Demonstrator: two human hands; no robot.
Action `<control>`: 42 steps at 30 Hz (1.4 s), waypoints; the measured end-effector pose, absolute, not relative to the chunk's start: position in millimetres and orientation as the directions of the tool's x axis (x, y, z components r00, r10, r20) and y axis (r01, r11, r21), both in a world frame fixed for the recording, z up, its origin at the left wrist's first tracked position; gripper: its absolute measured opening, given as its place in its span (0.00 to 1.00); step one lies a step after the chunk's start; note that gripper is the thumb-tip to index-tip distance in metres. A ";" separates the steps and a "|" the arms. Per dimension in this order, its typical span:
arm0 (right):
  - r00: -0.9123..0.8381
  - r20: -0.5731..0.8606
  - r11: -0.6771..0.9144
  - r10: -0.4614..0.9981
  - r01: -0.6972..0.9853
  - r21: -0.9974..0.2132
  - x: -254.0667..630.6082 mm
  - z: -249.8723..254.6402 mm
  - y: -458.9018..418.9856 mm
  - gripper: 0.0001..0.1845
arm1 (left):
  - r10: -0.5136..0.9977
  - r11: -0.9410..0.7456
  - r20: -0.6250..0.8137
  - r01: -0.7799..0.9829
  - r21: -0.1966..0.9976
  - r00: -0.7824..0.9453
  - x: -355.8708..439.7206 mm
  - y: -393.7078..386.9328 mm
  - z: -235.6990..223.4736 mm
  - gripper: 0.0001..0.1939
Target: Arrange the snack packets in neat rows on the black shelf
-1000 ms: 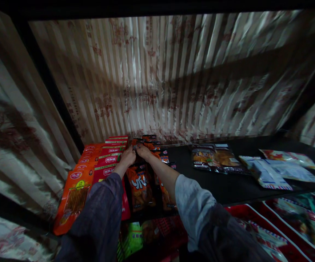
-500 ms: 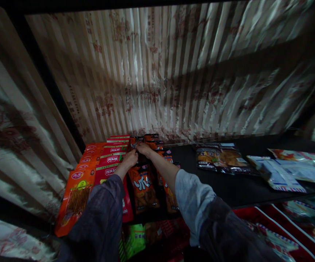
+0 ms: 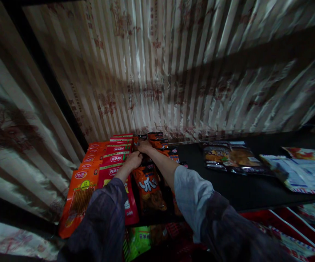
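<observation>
Both hands are at the back of a row of orange-and-black snack bags standing on a dark shelf. My left hand has its fingers curled in at the edge of one snack bag, between the red packets and the front orange bag. Just behind it, my right hand is closed over the top of the same dark orange bag, its fingertips mostly hidden. The bag between the hands is largely covered by them. More orange bags form a second row beneath and beside my right forearm.
Orange packets stand in an overlapping row at the far left. A dark brown snack bag and blue-white packets lie farther right on the black shelf. A green packet shows below. A striped sheet hangs behind.
The view has swung slightly left, so the shelf and packets sit farther right in the picture. Both hands stay at the same row of orange bags, with little visible movement.
</observation>
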State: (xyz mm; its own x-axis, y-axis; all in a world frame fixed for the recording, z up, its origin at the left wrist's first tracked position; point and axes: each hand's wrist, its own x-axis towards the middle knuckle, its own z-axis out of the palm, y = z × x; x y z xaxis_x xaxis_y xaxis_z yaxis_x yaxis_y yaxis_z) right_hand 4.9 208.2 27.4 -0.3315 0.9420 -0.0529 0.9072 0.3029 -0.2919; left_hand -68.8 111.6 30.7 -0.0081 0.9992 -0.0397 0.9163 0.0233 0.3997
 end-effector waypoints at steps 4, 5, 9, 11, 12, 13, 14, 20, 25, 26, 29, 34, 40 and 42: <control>-0.337 -0.059 0.308 0.939 0.909 -0.282 3.3 23.5 212.7 0.20 | 0.999 0.024 -0.035 0.913 0.408 -0.010 -70.2 110.4 31.8 0.17; -0.340 -0.056 0.311 0.939 0.907 -0.285 3.5 22.9 213.3 0.20 | 0.999 0.023 -0.031 0.911 0.411 -0.012 -70.2 109.9 32.3 0.17; -0.336 -0.048 0.307 0.941 0.903 -0.301 5.9 23.0 213.8 0.19 | 1.000 0.015 -0.015 0.906 0.424 -0.010 -69.1 107.9 34.8 0.17; -0.334 -0.043 0.305 0.942 0.901 -0.309 7.9 23.9 213.0 0.19 | 1.000 0.012 -0.007 0.903 0.429 -0.010 -68.7 106.9 35.7 0.17; -0.334 -0.040 0.306 0.942 0.899 -0.313 9.1 24.2 212.3 0.19 | 1.000 0.012 -0.004 0.902 0.431 -0.011 -68.7 106.5 35.8 0.17; -0.337 -0.037 0.309 0.941 0.897 -0.317 10.2 24.4 211.4 0.19 | 1.000 0.011 0.000 0.902 0.433 -0.012 -68.9 106.1 35.8 0.17; -0.340 -0.035 0.311 0.940 0.894 -0.321 11.4 24.4 210.4 0.19 | 1.000 0.010 0.003 0.901 0.434 -0.012 -69.1 105.7 35.5 0.17; -0.329 -0.044 0.297 0.943 0.896 -0.331 16.4 25.3 203.3 0.18 | 1.000 -0.004 0.027 0.899 0.438 -0.009 -70.0 104.2 32.9 0.16; -0.329 -0.048 0.295 0.943 0.895 -0.335 18.4 27.8 199.5 0.17 | 0.999 -0.012 0.040 0.896 0.443 -0.006 -70.5 104.2 31.2 0.17; -0.332 -0.046 0.298 0.942 0.894 -0.336 18.5 27.8 199.1 0.17 | 0.999 -0.013 0.042 0.896 0.444 -0.006 -71.0 104.4 30.7 0.17; -0.336 -0.045 0.303 0.941 0.891 -0.337 19.0 27.2 198.1 0.18 | 0.999 -0.018 0.046 0.895 0.446 -0.003 -72.9 105.3 28.6 0.17; -0.335 -0.054 0.299 0.941 0.893 -0.337 20.9 26.5 197.0 0.16 | 0.998 -0.017 0.063 0.884 0.467 -0.015 -75.0 106.3 23.7 0.17; -0.326 -0.058 0.289 0.944 0.897 -0.336 22.5 26.4 192.3 0.16 | 0.998 -0.006 0.064 0.868 0.496 -0.030 -74.4 104.7 24.7 0.17; -0.329 -0.055 0.292 0.943 0.893 -0.343 22.5 26.4 190.2 0.17 | 0.996 0.003 0.075 0.863 0.506 -0.048 -75.3 102.7 27.1 0.17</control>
